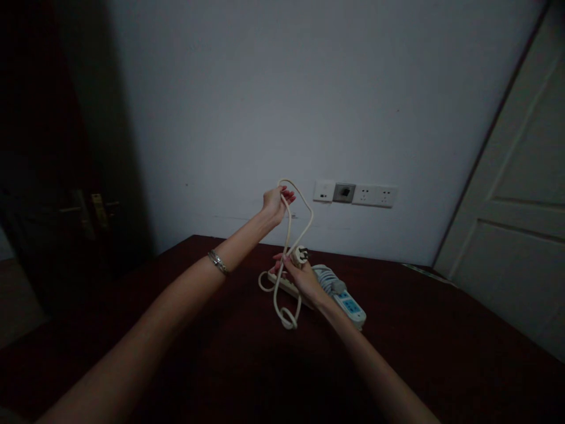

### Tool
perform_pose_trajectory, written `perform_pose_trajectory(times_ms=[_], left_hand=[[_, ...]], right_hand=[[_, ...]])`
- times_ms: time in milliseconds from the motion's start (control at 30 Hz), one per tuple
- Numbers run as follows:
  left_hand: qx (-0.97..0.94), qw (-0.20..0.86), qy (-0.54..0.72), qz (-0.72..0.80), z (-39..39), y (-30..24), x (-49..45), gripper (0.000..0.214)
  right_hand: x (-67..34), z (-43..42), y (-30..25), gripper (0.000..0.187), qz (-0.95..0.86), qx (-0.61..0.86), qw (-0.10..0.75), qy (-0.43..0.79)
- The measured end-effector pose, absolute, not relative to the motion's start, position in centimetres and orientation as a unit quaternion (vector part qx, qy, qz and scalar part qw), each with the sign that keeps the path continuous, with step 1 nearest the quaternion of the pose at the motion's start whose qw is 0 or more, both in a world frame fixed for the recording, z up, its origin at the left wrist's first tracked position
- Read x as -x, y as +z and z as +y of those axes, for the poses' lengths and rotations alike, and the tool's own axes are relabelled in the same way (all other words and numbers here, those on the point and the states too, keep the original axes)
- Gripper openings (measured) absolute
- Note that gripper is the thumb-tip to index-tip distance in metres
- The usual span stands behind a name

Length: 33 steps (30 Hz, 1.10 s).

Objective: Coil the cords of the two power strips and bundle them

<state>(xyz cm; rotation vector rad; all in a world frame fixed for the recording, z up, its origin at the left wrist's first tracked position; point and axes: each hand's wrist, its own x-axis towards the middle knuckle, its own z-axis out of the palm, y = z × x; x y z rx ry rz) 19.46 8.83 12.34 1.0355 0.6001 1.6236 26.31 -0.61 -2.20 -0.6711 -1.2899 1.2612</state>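
My left hand [276, 203] is raised above the table and closed on a loop of a white power cord [289, 235]. The cord hangs down from it in long loops to the dark red table [220, 353]. My right hand [302, 277] is lower, pinching the cord just below its plug [301, 254], which points up. Under that hand lies a white power strip [286, 285]. A second power strip [348, 306] with blue markings and a coiled cord lies just to the right. A silver bracelet [218, 262] is on my left wrist.
A row of wall sockets [355, 194] sits on the white wall behind the table. A white door [516, 224] stands at the right. A dark door with a metal handle [95, 212] is at the left.
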Motion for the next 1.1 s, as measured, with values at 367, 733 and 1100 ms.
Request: perform_pose_trajectory(times_ms=[367,733,1100], left_hand=[[-0.833,-0.16,0.401,0.346,11.1,12.7,-13.7,0.071],[-0.958,-0.252,-0.021,0.137,4.2,13.4,-13.8,0.073],[-0.953,-0.201,-0.014,0.227,9.5,14.0,-9.4,0.027]], right_hand=[[-26.7,0.0,-3.3,0.036,-0.64,0.262,0.516,0.506],[-28.6,-0.3,-2.5,0.034,-0.719,0.27,0.443,0.462],[-29.8,0.3,-2.4,0.03,-0.734,0.295,0.434,0.43]])
